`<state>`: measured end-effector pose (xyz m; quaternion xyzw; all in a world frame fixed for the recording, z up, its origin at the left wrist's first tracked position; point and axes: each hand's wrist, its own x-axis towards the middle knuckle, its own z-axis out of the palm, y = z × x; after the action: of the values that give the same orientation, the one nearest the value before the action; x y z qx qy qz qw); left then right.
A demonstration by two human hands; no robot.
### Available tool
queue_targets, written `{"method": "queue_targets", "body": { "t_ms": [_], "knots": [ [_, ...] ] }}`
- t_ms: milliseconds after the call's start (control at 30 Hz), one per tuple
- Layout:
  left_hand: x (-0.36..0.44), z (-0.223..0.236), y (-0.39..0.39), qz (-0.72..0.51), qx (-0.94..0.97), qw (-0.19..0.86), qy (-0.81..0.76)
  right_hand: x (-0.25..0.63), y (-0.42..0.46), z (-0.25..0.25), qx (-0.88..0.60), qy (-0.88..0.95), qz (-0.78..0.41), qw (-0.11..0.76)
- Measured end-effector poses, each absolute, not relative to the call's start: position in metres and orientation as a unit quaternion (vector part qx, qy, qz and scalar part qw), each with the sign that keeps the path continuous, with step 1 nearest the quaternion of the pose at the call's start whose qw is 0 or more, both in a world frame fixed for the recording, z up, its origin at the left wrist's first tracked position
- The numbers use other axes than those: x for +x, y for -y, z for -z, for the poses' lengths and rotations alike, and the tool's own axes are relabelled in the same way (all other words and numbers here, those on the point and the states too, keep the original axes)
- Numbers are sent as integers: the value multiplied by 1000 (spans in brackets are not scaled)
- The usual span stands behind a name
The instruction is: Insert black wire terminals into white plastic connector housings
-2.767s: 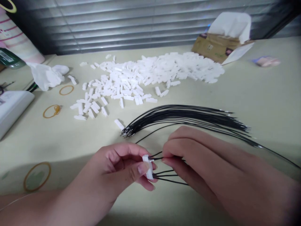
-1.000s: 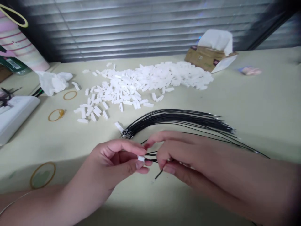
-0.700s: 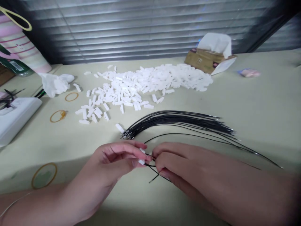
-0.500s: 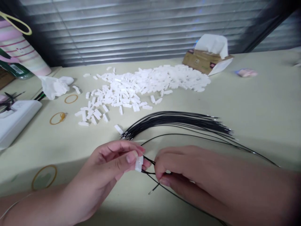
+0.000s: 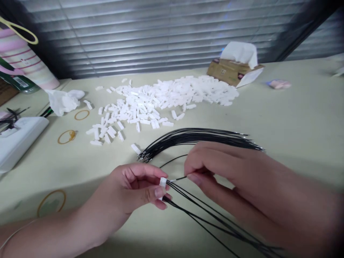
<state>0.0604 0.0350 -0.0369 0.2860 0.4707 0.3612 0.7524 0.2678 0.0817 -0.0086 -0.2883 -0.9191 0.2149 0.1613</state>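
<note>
In the head view, a small white plastic connector housing is pinched between the thumb and fingers of the left hand, which is nearly closed around it. The right hand is closed to a fine pinch, with a single black wire gripped between thumb and forefinger close to its metal tip, and that tip is held just beside the housing. Several hanging wires run from the housing toward the lower right, over the worktop. Behind the hands lies a bundle of black wires with metal ends, and a loose housing sits just beyond it. A large heap of white housings is spread farther back. Nearby are placed a tissue box, crumpled tissue, a rubber band and a green bottle. The metal tip could be bent if it is pushed at an angle, and the housing could be dropped if the pinch slips. The hanging wires could be tugged loose or tangled if snagged. A label is seen on the green bottle and print on the tissue box, but no writing can be read.
</note>
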Motion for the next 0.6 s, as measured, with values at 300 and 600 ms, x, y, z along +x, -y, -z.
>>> {"method": "queue_targets", "body": {
  "t_ms": [300,600],
  "knots": [
    [59,35,-38,-351,247,780,-455,264,-84,18,-338,897,-222,178],
    [58,38,-37,-344,248,781,-458,263,-81,22,-318,911,-180,191]
  ]
}}
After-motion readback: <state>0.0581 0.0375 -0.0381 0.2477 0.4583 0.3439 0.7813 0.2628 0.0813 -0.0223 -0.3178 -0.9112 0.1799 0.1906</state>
